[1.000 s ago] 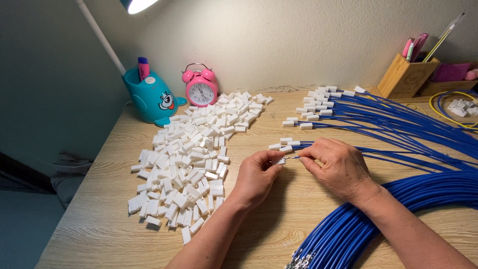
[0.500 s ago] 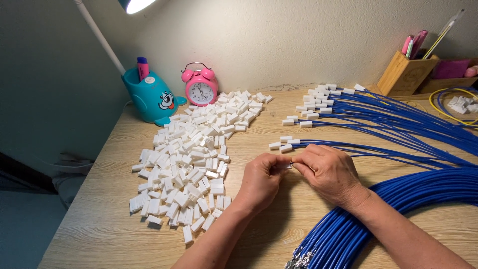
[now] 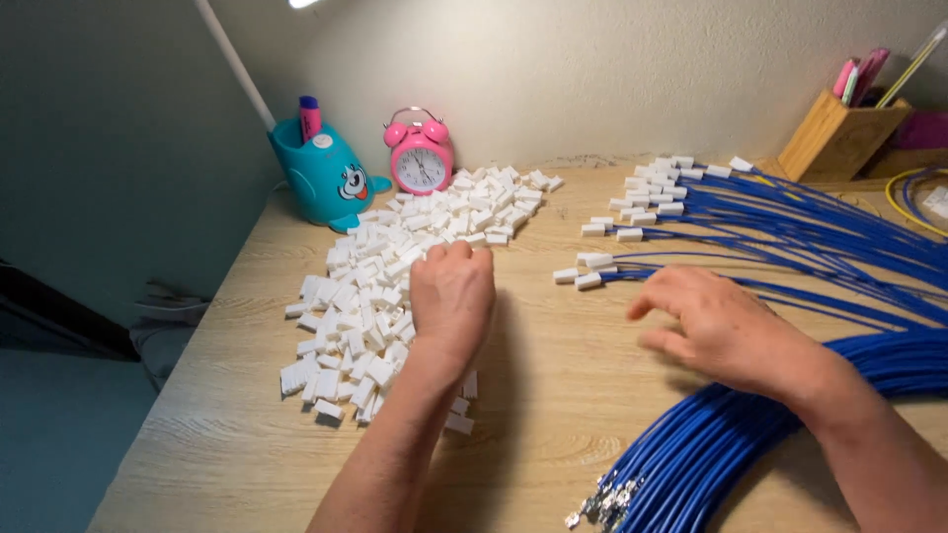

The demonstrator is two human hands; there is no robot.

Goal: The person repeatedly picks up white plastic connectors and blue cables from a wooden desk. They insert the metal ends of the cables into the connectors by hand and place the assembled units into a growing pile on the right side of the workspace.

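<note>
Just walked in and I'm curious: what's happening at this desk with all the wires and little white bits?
A person sits at a wooden desk. Their left hand reaches into a heap of small white plastic connectors. Their right hand hovers open over blue wires, some already capped with white connectors. A bundle of uncapped blue wires lies nearer.

left hand curled, right hand spread

packages: none | labels: none legible | signs: none | screens: none | nearest to a display: round white dial of the pink alarm clock, far centre-left against the wall, right of the teal whale-shaped holder, black hands on a pale face
</note>
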